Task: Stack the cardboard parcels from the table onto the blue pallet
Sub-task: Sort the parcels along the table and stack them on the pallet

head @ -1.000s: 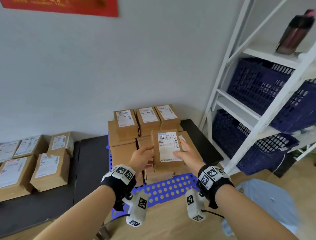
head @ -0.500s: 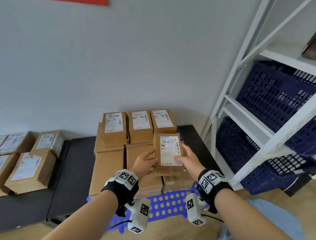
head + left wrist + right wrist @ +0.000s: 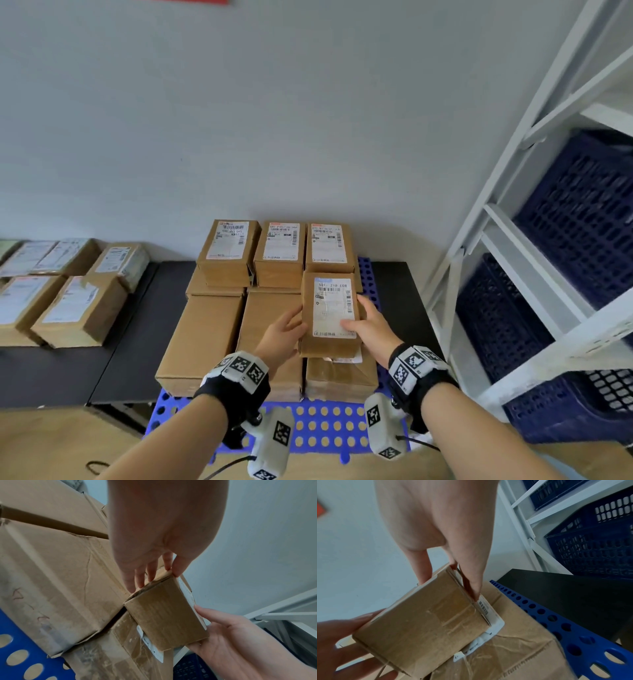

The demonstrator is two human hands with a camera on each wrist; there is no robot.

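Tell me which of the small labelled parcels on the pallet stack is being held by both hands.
The small parcel at the right front, its label reading 501. The left hand and right hand grip its sides; the three others stand untouched in the back row.

The blue pallet (image 3: 318, 425) lies on the floor against the wall. On the blue pallet sits a stack of large parcels (image 3: 202, 342), and along the stack's back edge three small parcels (image 3: 279, 253) stand in a row. Before the rightmost of the three, a held parcel (image 3: 330, 313) sits over the stack's right side, the left hand (image 3: 279, 337) at its left face and the right hand (image 3: 371, 327) at its right. Left of the blue pallet, more parcels (image 3: 72, 308) lie on the table (image 3: 68, 377). Right of the blue pallet stands a shelf rack (image 3: 513, 240) with crates (image 3: 582, 219) in it.
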